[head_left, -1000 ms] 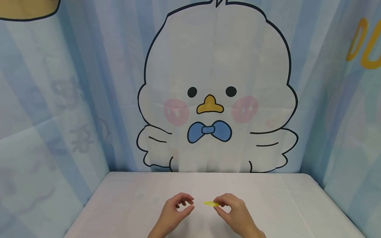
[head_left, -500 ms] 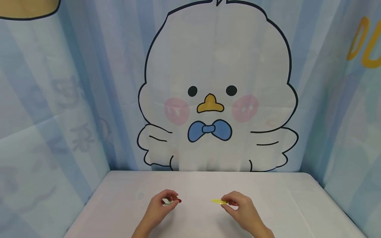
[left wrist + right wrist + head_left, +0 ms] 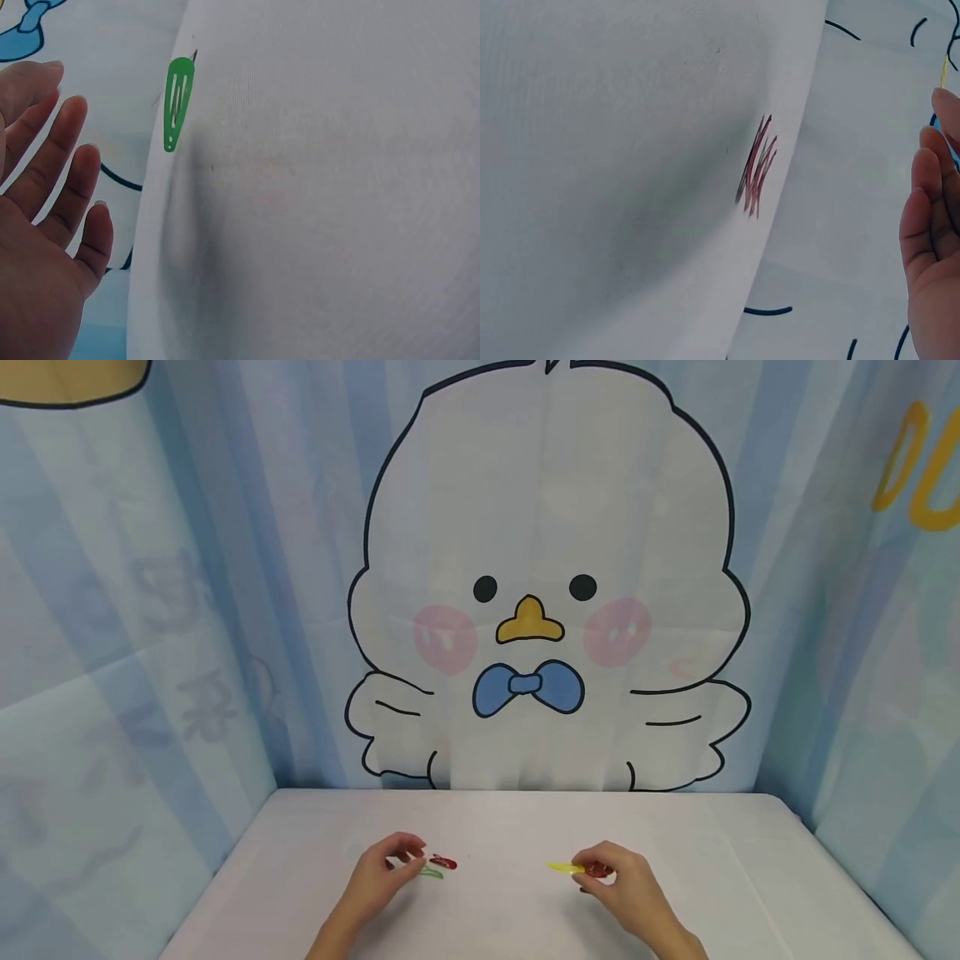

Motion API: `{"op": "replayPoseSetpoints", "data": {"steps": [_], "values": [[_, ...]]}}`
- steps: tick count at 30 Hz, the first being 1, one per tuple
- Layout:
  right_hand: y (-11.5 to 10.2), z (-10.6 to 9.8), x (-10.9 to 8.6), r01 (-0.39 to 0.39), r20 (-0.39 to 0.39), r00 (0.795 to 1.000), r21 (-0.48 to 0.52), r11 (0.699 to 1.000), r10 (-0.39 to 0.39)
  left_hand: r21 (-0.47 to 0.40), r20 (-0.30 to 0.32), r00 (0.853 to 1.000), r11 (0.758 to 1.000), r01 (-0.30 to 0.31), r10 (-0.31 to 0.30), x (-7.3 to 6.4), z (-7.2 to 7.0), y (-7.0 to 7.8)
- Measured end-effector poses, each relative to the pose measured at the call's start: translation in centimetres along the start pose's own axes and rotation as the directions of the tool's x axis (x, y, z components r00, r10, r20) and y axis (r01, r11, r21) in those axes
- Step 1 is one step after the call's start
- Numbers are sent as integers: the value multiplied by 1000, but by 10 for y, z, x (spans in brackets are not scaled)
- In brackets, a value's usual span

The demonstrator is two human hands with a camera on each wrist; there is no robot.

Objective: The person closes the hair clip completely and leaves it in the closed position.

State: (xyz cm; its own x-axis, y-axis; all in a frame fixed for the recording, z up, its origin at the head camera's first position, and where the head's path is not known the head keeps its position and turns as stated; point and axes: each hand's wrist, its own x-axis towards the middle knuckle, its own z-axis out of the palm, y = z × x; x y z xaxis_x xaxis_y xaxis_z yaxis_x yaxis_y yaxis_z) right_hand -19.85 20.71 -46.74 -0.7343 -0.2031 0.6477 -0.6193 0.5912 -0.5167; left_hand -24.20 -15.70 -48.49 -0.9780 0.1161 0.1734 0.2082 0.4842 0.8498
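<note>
On the white table (image 3: pixel 517 827) my left hand (image 3: pixel 405 854) hovers with its fingers relaxed and holds nothing. A small red hair clip (image 3: pixel 444 862) and a green hair clip (image 3: pixel 432 873) lie just right of its fingertips. In the left wrist view the green hair clip (image 3: pixel 178 101) lies flat, apart from my left hand's straight fingers (image 3: pixel 64 161). My right hand (image 3: pixel 588 870) pinches a yellow hair clip (image 3: pixel 564 867) pointing left, with something red (image 3: pixel 598 870) also between its fingers. The right wrist view catches only the edge of my right hand (image 3: pixel 934 217).
A blue striped backdrop with a large cartoon chick (image 3: pixel 543 585) hangs right behind the table, and curtains close off both sides. Red pen scribbles (image 3: pixel 756 169) mark the tablecloth near its far edge in the right wrist view.
My hands have moved apart. The left hand went left and let go of the red and green clips, which now lie on the table. The right hand moved right, still holding the yellow clip.
</note>
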Motion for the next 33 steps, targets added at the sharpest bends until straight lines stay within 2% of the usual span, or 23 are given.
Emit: {"op": "replayPoseSetpoints", "data": {"steps": [3,6,8,14,18,22,25,29,33], "values": [[2,-4,-1,-104,59,993,-13,994,105,-7,14,1000,1000,4,-4,1,-2,-6],[4,-8,-3,-215,128,968,-23,976,216,-21,43,999,1000,15,-14,0,-3,-11],[8,-10,-5,-247,159,956,-25,969,247,-28,63,998,999,23,-22,-1,-4,-13],[22,-11,-11,-195,141,971,-7,981,194,-37,98,995,999,7,-4,2,-7,-19],[28,-14,-13,-249,167,955,6,968,245,-31,115,993,999,7,-3,6,-8,-19],[32,-17,-15,-311,230,925,-2,950,303,-8,134,990,999,39,-38,6,-9,-20],[35,-20,-15,-359,288,893,-9,933,346,19,151,986,998,66,-68,7,-10,-21],[39,-23,-14,-436,363,836,-18,900,412,52,172,982,997,64,-72,9,-11,-23],[43,-24,-14,-462,400,804,-45,886,440,79,193,979,996,50,-65,11,-12,-25]]}}
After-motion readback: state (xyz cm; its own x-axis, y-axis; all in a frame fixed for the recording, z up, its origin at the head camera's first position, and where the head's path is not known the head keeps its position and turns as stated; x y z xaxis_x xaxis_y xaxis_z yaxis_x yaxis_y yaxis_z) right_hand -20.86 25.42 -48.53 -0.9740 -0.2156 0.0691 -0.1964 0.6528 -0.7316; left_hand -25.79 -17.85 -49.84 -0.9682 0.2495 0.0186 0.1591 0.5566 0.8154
